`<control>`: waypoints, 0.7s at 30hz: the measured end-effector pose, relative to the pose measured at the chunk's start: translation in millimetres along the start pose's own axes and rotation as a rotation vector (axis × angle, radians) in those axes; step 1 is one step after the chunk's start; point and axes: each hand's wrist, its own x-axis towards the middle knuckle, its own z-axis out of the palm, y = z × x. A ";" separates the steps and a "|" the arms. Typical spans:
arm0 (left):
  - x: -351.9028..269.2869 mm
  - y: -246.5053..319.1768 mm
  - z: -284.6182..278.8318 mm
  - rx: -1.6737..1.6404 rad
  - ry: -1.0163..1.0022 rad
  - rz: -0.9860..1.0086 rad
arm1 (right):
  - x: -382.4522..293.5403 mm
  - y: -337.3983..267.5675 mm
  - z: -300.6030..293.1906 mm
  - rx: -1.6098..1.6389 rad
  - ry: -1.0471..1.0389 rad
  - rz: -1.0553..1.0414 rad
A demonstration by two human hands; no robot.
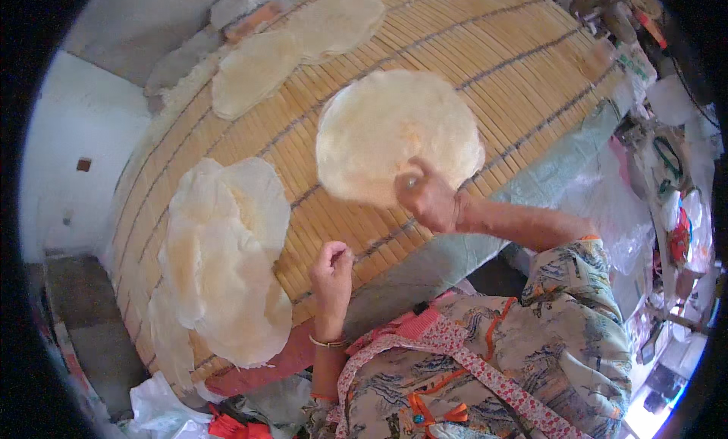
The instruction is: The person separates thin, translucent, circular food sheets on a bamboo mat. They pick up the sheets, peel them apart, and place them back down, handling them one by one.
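Observation:
A round, thin pale flatbread [392,120] lies on a bamboo-slat mat [324,223], with a faint second edge at its left hinting at another sheet beneath. My right hand [429,197] is curled over its near right part; whether the fingers pinch the sheet is hidden. My left hand [333,274], a bangle at its wrist, hovers by the mat's near edge. Its fingers are curled in, and nothing shows between them. Left of it, several overlapping thin sheets [227,263] lie rumpled on the mat.
More thin sheets [298,52] lie along the mat's far side. Pale green plastic sheeting [563,149] runs along the near edge. Clear plastic bags [608,211] and assorted clutter crowd the right. White plastic [165,408] and a red item [236,425] sit at lower left.

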 end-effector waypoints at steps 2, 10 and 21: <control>4.2 2.2 13.8 0.072 -0.001 0.104 | -33.6 -25.8 13.2 0.145 -0.039 -0.017; 8.9 4.8 51.2 0.221 -0.221 0.212 | -120.3 -23.2 -32.3 0.219 0.073 0.493; 25.2 28.2 71.6 0.250 -0.359 0.201 | -120.2 28.9 -8.5 1.460 0.799 1.273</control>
